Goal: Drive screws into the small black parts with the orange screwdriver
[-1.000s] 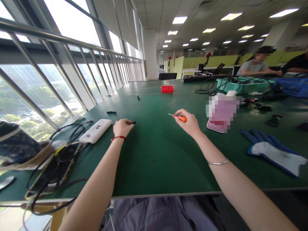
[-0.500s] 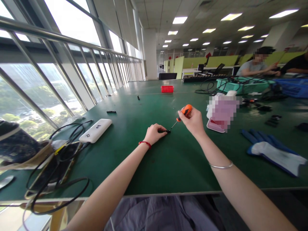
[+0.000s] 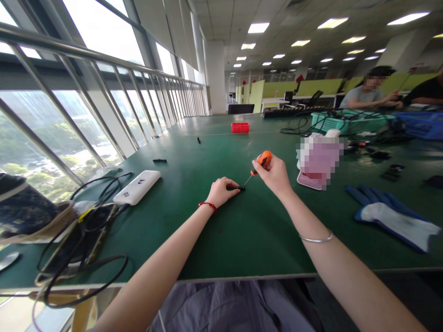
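Note:
My left hand point(image 3: 220, 191) pinches a small black part point(image 3: 236, 187) and holds it down on the green table point(image 3: 242, 230). My right hand point(image 3: 273, 174) grips a small screwdriver with an orange handle point(image 3: 263, 159). The screwdriver slants down to the left, and its thin metal tip touches the right end of the black part. Both hands are closed around what they hold, near the middle of the table.
A white power bank point(image 3: 137, 187) and tangled black cables point(image 3: 86, 221) lie at the left. Blue and white gloves point(image 3: 394, 216) lie at the right. A red tray point(image 3: 240, 127) and loose black parts point(image 3: 159, 160) sit farther back. Other people sit at the far right.
My left hand carried the black part from near the power bank to the table's middle. My right hand turned the screwdriver and brought its tip down onto the part.

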The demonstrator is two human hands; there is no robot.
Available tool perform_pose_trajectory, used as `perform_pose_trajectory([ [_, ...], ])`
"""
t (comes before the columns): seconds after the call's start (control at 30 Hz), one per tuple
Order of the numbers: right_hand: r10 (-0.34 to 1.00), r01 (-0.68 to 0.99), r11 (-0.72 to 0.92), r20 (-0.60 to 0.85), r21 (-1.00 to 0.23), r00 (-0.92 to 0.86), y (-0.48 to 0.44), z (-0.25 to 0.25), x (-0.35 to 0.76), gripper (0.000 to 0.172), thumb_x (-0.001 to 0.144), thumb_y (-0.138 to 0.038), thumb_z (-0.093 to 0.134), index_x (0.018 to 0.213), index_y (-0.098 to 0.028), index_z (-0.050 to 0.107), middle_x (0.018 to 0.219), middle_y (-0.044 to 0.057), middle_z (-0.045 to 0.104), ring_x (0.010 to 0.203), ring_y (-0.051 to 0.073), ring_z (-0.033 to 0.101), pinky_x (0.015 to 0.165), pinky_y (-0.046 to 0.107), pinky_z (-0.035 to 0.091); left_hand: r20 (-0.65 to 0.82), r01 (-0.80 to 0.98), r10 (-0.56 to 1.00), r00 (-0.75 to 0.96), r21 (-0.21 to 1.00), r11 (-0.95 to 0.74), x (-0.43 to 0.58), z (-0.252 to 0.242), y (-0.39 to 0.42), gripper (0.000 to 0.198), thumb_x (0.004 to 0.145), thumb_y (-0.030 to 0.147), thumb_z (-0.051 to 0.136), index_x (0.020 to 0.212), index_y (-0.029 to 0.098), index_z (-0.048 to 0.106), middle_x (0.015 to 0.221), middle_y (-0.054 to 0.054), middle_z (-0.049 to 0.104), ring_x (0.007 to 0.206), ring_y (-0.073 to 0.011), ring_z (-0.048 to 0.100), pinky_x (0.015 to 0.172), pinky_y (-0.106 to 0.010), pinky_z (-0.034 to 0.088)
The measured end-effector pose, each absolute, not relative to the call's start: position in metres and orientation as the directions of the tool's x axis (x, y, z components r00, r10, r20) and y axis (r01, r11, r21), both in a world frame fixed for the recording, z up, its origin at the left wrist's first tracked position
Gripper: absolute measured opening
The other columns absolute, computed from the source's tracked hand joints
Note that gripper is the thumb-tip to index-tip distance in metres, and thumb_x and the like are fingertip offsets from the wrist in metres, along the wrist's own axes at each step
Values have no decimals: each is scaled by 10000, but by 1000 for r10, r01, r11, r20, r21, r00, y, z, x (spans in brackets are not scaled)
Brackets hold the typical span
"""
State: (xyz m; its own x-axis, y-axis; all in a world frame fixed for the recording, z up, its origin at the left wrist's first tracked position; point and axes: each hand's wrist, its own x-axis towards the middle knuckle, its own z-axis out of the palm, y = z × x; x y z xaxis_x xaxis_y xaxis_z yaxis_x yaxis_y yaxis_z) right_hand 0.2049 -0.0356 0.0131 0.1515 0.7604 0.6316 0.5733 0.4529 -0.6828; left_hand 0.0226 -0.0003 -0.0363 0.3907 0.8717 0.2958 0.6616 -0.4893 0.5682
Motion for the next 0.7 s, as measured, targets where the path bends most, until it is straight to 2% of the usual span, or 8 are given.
perform_pose_trajectory([
  [0.13,763,645,390,623,-657,173,-30,24,199,397,789,-552,481,586,-211,483,545,7,543,561,150,555,573,255,411,284,643,869,405,587,-491,21,-37,3,178,709,311,662,827,195,728,863,-33,674,804,-165,622,750,-259,506],
  [0.2,783,684,385,611,-619,112,-24,32,197,378,792,-525,481,583,-211,486,547,8,545,566,155,551,576,261,402,268,626,868,419,608,-489,20,-36,5,174,702,309,667,818,193,724,853,-29,679,788,-161,624,741,-256,507],
  [0.3,800,727,426,599,-538,-25,-14,48,195,165,736,-379,560,746,-221,513,657,-7,596,617,159,558,575,257,395,247,609,866,434,628,-484,18,-36,8,183,690,326,675,802,186,716,845,-29,687,775,-162,626,730,-256,509],
  [0.4,849,813,357,523,-460,-77,-9,66,196,302,654,-322,630,911,-235,499,685,-18,601,574,158,536,535,257,369,250,609,861,443,621,-493,17,-35,9,188,684,335,676,790,183,710,838,-30,687,765,-163,624,718,-258,507],
  [0.5,905,838,349,383,-418,-186,-9,83,197,198,665,-276,617,834,-233,523,677,-26,618,499,124,519,535,252,354,270,616,855,443,601,-509,17,-35,9,183,681,330,677,782,180,703,833,-32,682,757,-163,619,705,-257,503],
  [0.57,924,850,339,312,-403,-221,-10,89,197,160,691,-329,619,780,-229,532,602,-36,600,463,116,505,536,255,347,275,616,850,450,593,-518,16,-35,9,185,684,334,675,782,179,699,833,-33,679,759,-163,617,702,-256,501],
  [0.7,884,895,313,443,-319,-151,-11,93,195,372,799,-513,494,605,-198,536,540,6,553,520,141,511,537,265,318,278,614,846,455,590,-525,15,-35,10,194,690,341,673,789,176,696,842,-34,676,772,-164,616,709,-255,501],
])
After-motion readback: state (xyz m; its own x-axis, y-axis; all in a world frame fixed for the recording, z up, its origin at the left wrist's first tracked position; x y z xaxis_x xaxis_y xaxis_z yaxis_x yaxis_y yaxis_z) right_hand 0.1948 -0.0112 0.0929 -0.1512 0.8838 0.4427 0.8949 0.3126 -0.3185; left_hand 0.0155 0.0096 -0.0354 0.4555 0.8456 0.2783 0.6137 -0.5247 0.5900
